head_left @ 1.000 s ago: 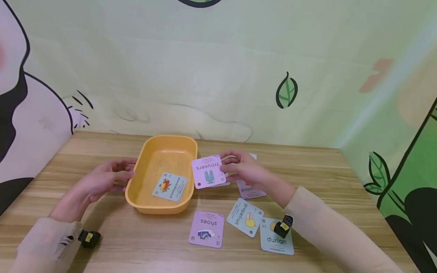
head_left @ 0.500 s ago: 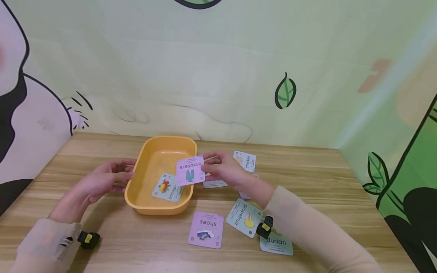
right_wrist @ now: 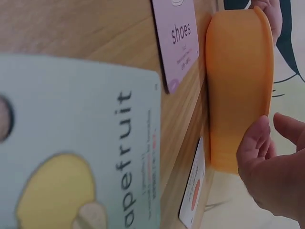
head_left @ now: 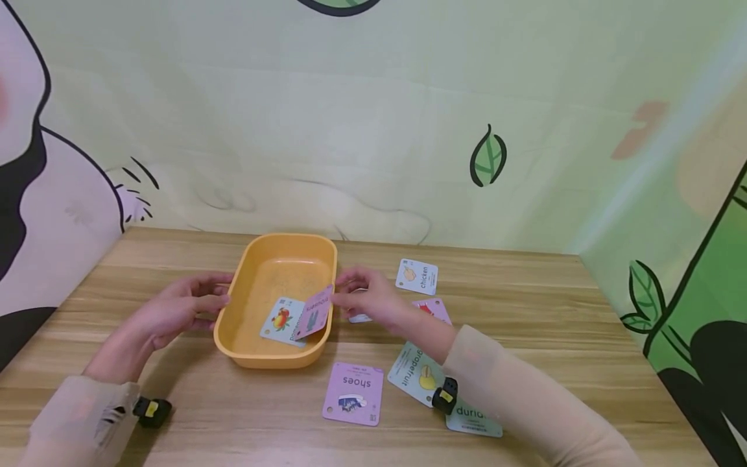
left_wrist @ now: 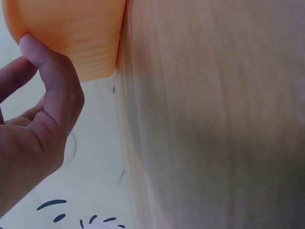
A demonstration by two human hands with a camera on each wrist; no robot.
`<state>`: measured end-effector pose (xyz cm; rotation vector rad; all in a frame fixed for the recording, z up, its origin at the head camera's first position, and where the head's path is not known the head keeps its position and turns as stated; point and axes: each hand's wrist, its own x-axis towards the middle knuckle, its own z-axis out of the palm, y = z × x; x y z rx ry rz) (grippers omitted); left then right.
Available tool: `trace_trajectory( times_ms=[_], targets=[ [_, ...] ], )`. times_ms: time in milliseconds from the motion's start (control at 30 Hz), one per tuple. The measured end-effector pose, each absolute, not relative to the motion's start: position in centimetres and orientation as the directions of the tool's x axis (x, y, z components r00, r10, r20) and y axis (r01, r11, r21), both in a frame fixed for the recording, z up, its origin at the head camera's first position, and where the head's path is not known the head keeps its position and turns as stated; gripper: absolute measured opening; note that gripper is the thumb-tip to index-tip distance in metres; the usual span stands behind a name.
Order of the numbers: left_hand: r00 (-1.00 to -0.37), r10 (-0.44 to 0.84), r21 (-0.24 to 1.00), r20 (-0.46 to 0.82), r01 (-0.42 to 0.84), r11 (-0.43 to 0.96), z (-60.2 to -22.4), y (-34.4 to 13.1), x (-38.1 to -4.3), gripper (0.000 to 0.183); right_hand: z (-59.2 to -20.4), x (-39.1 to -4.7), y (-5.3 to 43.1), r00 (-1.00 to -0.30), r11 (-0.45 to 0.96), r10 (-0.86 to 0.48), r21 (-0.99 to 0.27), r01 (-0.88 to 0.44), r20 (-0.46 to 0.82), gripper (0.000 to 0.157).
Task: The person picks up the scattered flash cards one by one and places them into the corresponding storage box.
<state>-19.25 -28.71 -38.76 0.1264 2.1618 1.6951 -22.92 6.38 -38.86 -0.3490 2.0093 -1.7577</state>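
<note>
My left hand [head_left: 189, 300] holds the left rim of the yellow-orange plastic tray [head_left: 283, 240]; in the left wrist view its fingertip meets the outer wall just under the lip. Inside the tray lies a blue pomegranate card [head_left: 283, 319]. The purple trousers card [head_left: 316, 313] stands tilted against the right inner wall, overlapping the pomegranate card. At the right rim is my right hand [head_left: 373, 299], fingertips beside the trousers card's upper edge. A gap with nothing in it shows between its thumb and finger in the right wrist view, where the tray wall hides both cards.
Right of the tray lie a chicken card [head_left: 417, 276], a partly hidden purple card [head_left: 434, 308] and a white-blue card [right_wrist: 193, 188] near the right hand. Closer in are the shoes card [head_left: 353, 394], grapefruit card [head_left: 413, 371] and durian card [head_left: 474, 425]. A printed wall backs the table.
The right hand has carried the trousers card leftward over the tray's right rim and let it go; it has tipped down into the tray. The left hand and tray have stayed put.
</note>
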Motion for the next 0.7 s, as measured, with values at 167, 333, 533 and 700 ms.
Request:
trace_trajectory(
  times_ms=[167, 333, 533, 700],
  targets=[
    [-0.92, 0.306, 0.951, -0.244, -0.165, 0.262, -38.6, -28.7, -19.2, 0.063, -38.9, -22.9, 7.6, -0.872, 0.286, -0.475, -0.958, -0.023, -0.121, 0.03],
    [-0.92, 0.307, 0.95, -0.244, -0.164, 0.264, -38.5, -28.7, -19.2, 0.063, -38.8, -22.9, 8.6, -0.834, 0.349, -0.551, -0.918, -0.19, -0.037, 0.03],
    [-0.92, 0.307, 0.951, -0.242, -0.161, 0.266, -38.4, -28.7, -19.0, 0.063, -38.0, -22.2, 8.7, -0.694, 0.433, -0.719, -0.759, -0.486, 0.034, 0.045],
    [-0.922, 0.302, 0.95, -0.244, -0.165, 0.264, -38.5, -28.6, -19.0, 0.063, -38.1, -22.1, 8.1, -0.63, 0.471, -0.776, -0.623, -0.624, 0.044, 0.046]
  ],
)
